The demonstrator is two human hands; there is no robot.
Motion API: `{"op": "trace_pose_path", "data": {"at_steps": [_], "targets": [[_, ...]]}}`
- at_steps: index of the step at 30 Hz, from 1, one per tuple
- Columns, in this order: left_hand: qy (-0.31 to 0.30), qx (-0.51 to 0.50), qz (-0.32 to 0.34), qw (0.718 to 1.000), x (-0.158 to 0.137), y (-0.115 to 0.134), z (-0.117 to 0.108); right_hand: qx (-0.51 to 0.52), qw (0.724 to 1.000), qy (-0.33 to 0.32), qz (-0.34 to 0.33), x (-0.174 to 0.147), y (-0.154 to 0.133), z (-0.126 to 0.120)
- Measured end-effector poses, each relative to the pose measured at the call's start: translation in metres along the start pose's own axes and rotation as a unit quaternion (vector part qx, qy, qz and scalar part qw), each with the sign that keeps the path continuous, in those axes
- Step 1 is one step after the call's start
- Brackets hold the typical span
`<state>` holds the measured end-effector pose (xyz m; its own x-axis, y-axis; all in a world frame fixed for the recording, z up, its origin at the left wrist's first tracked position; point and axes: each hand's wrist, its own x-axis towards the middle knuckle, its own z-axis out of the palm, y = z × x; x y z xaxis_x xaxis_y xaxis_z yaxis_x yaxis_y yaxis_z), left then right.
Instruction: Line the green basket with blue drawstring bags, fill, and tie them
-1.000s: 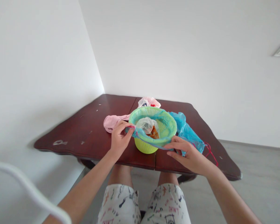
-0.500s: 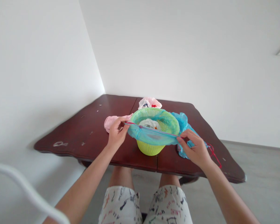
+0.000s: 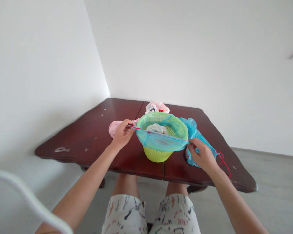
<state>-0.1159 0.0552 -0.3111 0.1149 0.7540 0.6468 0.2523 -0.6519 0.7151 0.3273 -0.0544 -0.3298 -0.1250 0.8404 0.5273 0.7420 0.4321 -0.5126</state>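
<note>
A yellow-green plastic basket (image 3: 158,156) stands near the front edge of the table, with whitish crumpled plastic (image 3: 157,128) inside. A thin blue drawstring bag (image 3: 164,142) is stretched across the basket's near rim, and its blue film also lies over the far rim. My left hand (image 3: 123,132) pinches the bag's pink-red drawstring edge, left of the basket. On the right side, my right hand (image 3: 202,152) pinches the other end of that edge. Between the two hands the drawstring edge runs taut.
More blue plastic bag (image 3: 190,126) with a pink-red cord (image 3: 224,164) lies right of the basket. Pink cloth-like material (image 3: 114,127) lies on the left, partly behind my left hand. A whitish-pink bag (image 3: 157,107) sits behind. All rest on a dark red wooden table (image 3: 88,130).
My right hand has shifted slightly outward and the bag's edge looks drawn a little tighter. My left hand has moved hardly at all; both still pinch the edge.
</note>
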Motion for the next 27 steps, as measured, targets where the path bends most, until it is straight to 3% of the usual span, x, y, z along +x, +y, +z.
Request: {"op": "trace_pose_path", "data": {"at_steps": [4,10,15,19,22,27], "targets": [[-0.038,0.031,-0.006,0.999,0.008,-0.002,-0.003,0.043,0.992,-0.079,0.083,0.008,0.0,0.002],[-0.042,-0.045,-0.118,0.991,0.023,-0.014,0.006,0.127,0.978,-0.131,0.1,0.027,0.009,0.017],[-0.03,-0.078,-0.137,0.987,0.027,-0.016,0.011,0.215,0.966,-0.116,0.078,0.029,0.02,0.035],[0.018,-0.162,-0.196,0.967,0.029,-0.022,0.01,0.238,0.965,-0.092,0.062,0.028,0.021,0.038],[0.04,-0.199,-0.224,0.953,0.037,-0.027,0.011,0.247,0.963,-0.079,0.075,0.03,0.024,0.036],[0.02,-0.214,-0.239,0.947,0.053,-0.029,0.017,0.299,0.945,-0.065,0.113,0.036,0.028,0.041]]}}
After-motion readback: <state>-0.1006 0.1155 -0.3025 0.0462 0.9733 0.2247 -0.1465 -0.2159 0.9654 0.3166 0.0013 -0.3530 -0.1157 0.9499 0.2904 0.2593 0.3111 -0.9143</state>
